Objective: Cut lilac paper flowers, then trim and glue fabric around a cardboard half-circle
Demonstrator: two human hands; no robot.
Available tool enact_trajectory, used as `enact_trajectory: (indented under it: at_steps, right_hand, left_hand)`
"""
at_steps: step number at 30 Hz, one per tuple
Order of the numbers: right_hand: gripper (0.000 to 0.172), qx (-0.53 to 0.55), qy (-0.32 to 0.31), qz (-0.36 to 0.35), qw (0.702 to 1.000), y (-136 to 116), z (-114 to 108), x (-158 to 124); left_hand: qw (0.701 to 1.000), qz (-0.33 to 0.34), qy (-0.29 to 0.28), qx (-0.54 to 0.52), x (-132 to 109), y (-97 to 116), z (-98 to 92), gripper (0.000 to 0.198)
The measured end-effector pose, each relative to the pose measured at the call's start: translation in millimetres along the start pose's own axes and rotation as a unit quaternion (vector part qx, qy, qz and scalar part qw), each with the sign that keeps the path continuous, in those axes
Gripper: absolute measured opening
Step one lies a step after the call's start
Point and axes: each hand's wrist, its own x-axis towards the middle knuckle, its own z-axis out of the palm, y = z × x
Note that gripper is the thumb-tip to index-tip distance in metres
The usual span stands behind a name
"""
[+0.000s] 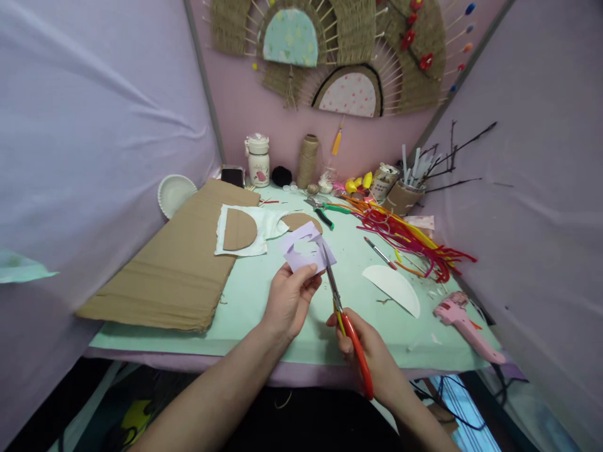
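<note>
Head view, looking down on a mint-green table (264,314).

1. Left hand (289,298): fingers closed in a pinch on the near edge of the paper (306,248), thumb on top. The lilac paper is held just above the table, near its middle, and has a ragged opening cut into its centre.
2. Right hand (372,358): fingers clenched through the red handles of the scissors (346,323). The blades point away from the person and meet the paper at its right side, with the tips inside the paper's outline. Whether the blades are fully closed cannot be told.
3. Both hands work close together, just in front of the table's near edge.

Surroundings:
- Cardboard (174,263) – a large flat sheet lying on the left part of the table.
- White cloth (254,235) beside the cardboard, with a brown half-disc (239,230) lying on it.
- White half-disc (393,285) flat on the table, right of the scissors.
- Pen (379,252) between the paper and the pipe cleaners (405,235) – a loose red and yellow bundle.
- Pliers (325,210) with green handles, behind the paper.
- Pink glue gun (464,320) at the right edge.
- Plate (174,191) at the far left corner; twine (307,160) upright against the back wall.
</note>
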Motion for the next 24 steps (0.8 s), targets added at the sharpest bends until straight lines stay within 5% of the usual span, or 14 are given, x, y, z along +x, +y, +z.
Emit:
enact_trajectory:
  at_steps: [7,24]
  right_hand:
    - [0.02,-0.004,-0.011,0.032,0.999,2,-8,-9]
    - [0.013,-0.026,-0.063,0.069,0.995,-10,-18,-30]
  left_hand:
    - [0.997,-0.044,-0.014,0.066,2,9,-5.6,0.023]
    - [0.973,-0.111,-0.071,0.191,3,33,-12.5,0.017]
